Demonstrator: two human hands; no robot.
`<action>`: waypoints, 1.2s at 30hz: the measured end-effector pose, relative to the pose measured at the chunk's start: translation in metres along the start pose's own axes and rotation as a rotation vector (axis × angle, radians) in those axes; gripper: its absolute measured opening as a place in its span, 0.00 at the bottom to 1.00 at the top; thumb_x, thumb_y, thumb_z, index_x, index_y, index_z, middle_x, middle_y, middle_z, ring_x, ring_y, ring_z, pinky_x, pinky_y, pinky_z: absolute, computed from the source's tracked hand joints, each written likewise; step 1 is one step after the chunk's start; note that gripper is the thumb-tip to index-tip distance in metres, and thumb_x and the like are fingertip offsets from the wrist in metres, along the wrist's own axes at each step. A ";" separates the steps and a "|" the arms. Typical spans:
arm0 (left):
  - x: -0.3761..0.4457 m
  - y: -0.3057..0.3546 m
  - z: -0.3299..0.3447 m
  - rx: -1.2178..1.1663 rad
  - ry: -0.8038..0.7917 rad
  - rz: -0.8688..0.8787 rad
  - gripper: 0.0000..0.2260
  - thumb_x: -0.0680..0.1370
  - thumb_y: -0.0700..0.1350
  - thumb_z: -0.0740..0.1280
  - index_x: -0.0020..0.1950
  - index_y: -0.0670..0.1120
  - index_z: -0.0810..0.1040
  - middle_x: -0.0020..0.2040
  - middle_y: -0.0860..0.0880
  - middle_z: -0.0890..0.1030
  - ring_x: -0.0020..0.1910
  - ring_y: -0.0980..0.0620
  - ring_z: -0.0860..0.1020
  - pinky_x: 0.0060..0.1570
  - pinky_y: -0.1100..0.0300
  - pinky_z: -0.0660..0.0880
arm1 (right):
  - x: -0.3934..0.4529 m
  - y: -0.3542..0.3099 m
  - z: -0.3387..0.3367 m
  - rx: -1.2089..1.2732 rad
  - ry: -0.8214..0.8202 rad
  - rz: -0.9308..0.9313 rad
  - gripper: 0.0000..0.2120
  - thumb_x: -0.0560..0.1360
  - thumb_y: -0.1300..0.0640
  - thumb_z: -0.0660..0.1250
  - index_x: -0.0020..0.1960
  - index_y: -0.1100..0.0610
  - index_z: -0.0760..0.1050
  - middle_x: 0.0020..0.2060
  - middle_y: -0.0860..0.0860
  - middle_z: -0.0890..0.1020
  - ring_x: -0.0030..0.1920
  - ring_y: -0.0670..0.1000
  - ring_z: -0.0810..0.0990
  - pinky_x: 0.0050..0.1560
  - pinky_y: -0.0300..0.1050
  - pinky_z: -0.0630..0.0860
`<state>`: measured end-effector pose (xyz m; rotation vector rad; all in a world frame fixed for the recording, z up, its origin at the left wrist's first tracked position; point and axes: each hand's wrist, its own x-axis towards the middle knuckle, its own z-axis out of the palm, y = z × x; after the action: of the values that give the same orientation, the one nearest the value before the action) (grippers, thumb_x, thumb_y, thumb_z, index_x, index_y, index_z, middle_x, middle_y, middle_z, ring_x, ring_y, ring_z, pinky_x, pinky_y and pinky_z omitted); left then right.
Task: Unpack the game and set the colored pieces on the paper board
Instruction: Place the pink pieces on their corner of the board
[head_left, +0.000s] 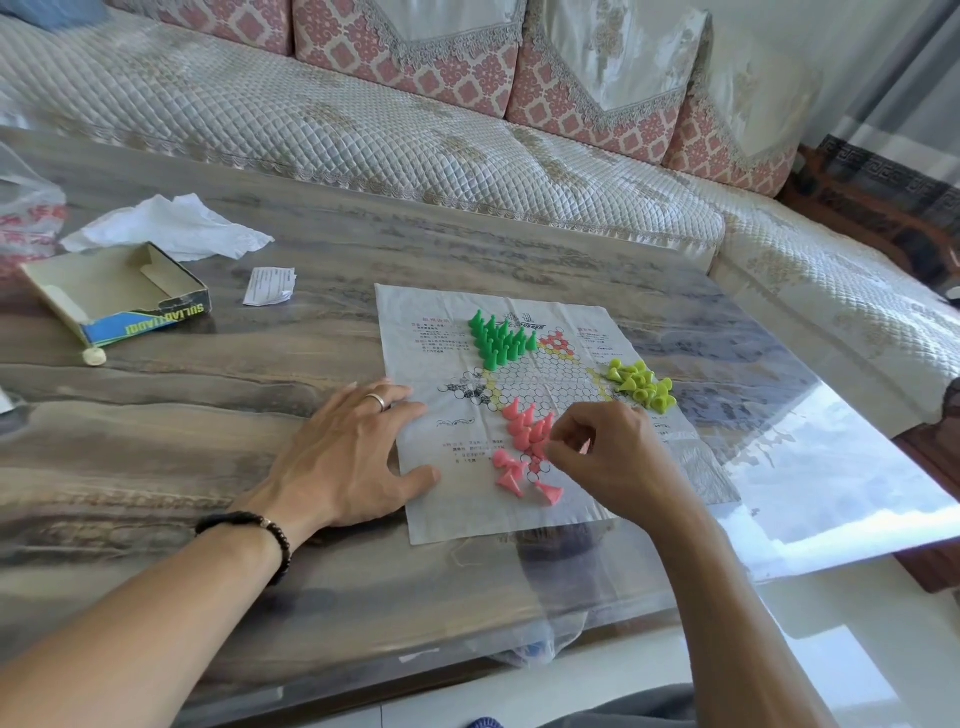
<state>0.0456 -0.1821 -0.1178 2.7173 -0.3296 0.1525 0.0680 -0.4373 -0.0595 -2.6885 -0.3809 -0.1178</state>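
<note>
The paper board (561, 322) lies flat on the table, printed with a hexagon grid. Green pieces (500, 340) stand in a cluster at its far corner, and yellow pieces (643, 385) lie heaped at its right edge. Pink pieces (525, 434) stand near the middle, with a few toppled ones (511, 475) closer to me. My left hand (358, 457) presses flat on the board's left edge with fingers spread. My right hand (613, 457) hovers over the pink group, fingers curled, pinching a pink piece (586, 446) that is mostly hidden.
The open game box (119, 296) sits at the far left beside a crumpled tissue (171, 226), a folded slip of paper (270, 286) and a plastic bag (26, 218). A quilted sofa (415, 135) runs behind the table (182, 395).
</note>
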 end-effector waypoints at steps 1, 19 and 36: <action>0.000 0.000 0.000 0.004 0.000 0.000 0.41 0.64 0.73 0.51 0.72 0.54 0.66 0.75 0.54 0.63 0.75 0.55 0.58 0.74 0.57 0.50 | -0.003 0.000 -0.002 0.007 -0.050 -0.005 0.05 0.69 0.54 0.73 0.36 0.49 0.79 0.32 0.44 0.81 0.32 0.40 0.77 0.34 0.34 0.73; 0.000 -0.001 0.001 0.002 -0.003 0.003 0.42 0.64 0.73 0.50 0.72 0.53 0.67 0.75 0.54 0.64 0.75 0.55 0.58 0.75 0.55 0.51 | -0.008 0.018 -0.009 0.014 0.022 0.079 0.06 0.72 0.59 0.70 0.40 0.48 0.78 0.36 0.42 0.79 0.36 0.39 0.77 0.34 0.29 0.68; 0.001 -0.004 0.004 0.002 0.000 0.003 0.42 0.63 0.73 0.50 0.72 0.53 0.67 0.75 0.53 0.64 0.74 0.55 0.59 0.75 0.54 0.50 | -0.002 0.010 0.005 -0.086 0.015 0.057 0.07 0.70 0.64 0.69 0.38 0.52 0.78 0.28 0.42 0.76 0.30 0.41 0.74 0.30 0.30 0.69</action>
<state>0.0476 -0.1800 -0.1229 2.7185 -0.3336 0.1543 0.0688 -0.4446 -0.0678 -2.7791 -0.3004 -0.1402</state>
